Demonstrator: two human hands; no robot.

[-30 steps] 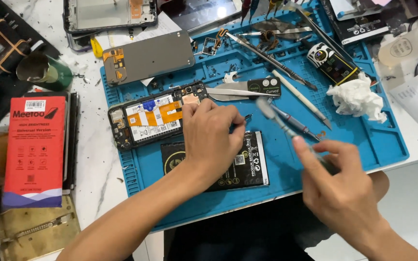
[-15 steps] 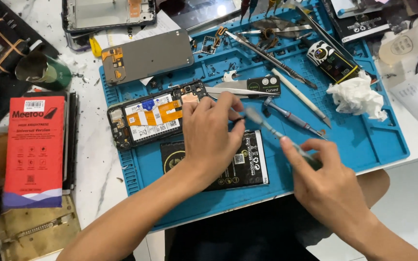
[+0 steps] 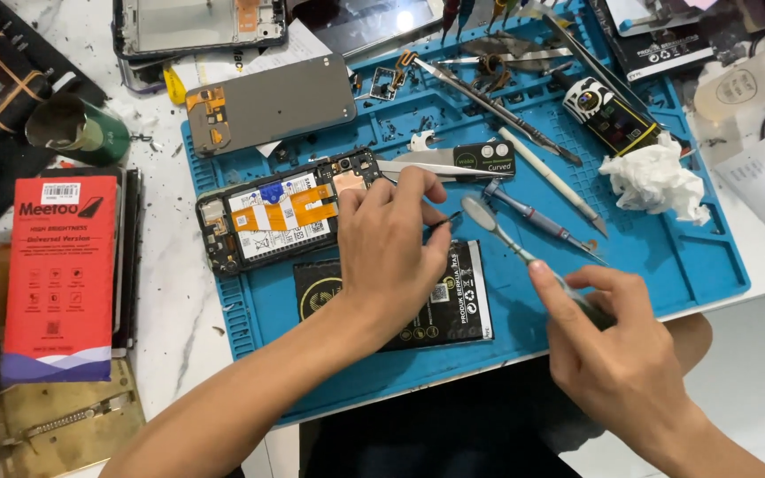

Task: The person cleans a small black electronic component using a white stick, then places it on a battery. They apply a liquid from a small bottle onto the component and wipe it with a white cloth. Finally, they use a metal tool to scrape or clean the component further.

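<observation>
My left hand (image 3: 391,252) pinches a tiny dark part over the black battery (image 3: 453,296); my right hand (image 3: 617,341) grips a brush (image 3: 499,232) at four o'clock. I should hold firmly and brush lightly.

Upper left of your view, a grey metal back panel (image 3: 269,104) lies at the blue mat's (image 3: 666,257) top edge, with a green tape roll (image 3: 77,128) further left. Far left, a red box (image 3: 57,274) sits above a brass jig (image 3: 59,425). On the right of the mat you've got a crumpled white tissue (image 3: 652,181), just under a black-and-yellow pack (image 3: 608,115).
</observation>
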